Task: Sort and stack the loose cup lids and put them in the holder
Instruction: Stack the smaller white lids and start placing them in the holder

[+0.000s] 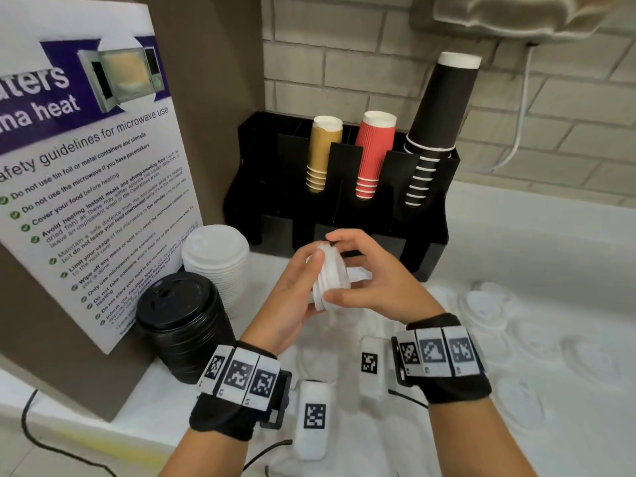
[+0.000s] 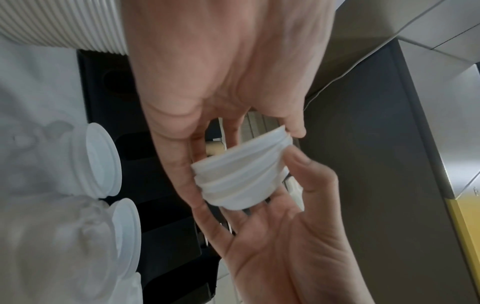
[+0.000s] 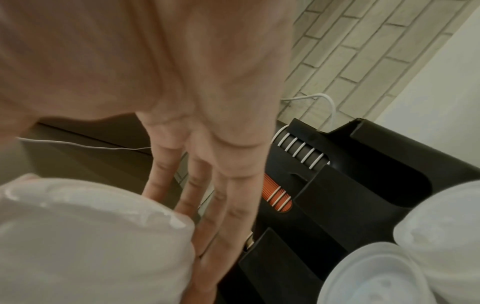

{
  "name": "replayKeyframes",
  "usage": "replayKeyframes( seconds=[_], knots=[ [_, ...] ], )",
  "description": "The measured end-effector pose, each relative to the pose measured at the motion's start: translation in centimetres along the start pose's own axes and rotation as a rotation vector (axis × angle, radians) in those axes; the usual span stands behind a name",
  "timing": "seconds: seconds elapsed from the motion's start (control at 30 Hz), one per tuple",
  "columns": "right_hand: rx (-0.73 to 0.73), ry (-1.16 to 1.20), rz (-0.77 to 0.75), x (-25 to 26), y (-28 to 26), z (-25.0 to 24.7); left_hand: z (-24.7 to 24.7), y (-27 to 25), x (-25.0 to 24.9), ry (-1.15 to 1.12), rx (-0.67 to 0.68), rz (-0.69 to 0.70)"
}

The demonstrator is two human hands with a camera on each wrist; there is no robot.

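Observation:
A small stack of white lids (image 1: pixel 328 277) is held on edge between both hands, in front of the black holder (image 1: pixel 435 215). My left hand (image 1: pixel 304 285) cups it from the left with the thumb on the rim. My right hand (image 1: pixel 340 268) pinches it from the right, index finger on top and thumb below. In the left wrist view the lid stack (image 2: pixel 241 176) sits between the left hand's fingertips (image 2: pixel 294 128) and the right hand's thumb (image 2: pixel 301 164). The right wrist view has the lids (image 3: pixel 91 236) at lower left beside the right hand's fingers (image 3: pixel 228 197). Several loose white lids (image 1: pixel 488 308) lie on the counter to the right.
A tall stack of white lids (image 1: pixel 216 263) and a stack of black lids (image 1: pixel 182 325) stand at the left, by a microwave safety sign (image 1: pixel 86 166). The holder's back slots carry tan cups (image 1: pixel 321 156), red cups (image 1: pixel 373 156) and black cups (image 1: pixel 437 125). A brick wall is behind.

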State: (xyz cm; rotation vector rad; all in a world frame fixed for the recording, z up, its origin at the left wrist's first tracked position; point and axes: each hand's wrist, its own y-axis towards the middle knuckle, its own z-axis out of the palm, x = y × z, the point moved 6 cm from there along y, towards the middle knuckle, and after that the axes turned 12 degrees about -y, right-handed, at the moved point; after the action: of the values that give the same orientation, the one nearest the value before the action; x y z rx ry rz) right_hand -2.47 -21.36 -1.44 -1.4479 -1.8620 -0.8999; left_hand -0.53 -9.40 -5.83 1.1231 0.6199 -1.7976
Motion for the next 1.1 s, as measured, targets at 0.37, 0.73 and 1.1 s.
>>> replayKeyframes(
  seconds=[0.37,0.73,1.1],
  knots=[
    [-0.007,0.096,-0.020,0.1,-0.3,0.7,-0.1,-0.3,0.1,-0.041,-0.015,-0.021],
    [0.176,-0.581,0.348,-6.2,-0.1,0.8,-3.3,0.2,-0.6,-0.224,-0.231,-0.006],
    [0.219,-0.572,0.374,-7.6,0.4,3.0,-3.2,0.1,-0.6,-0.168,-0.266,-0.015]
  ],
)
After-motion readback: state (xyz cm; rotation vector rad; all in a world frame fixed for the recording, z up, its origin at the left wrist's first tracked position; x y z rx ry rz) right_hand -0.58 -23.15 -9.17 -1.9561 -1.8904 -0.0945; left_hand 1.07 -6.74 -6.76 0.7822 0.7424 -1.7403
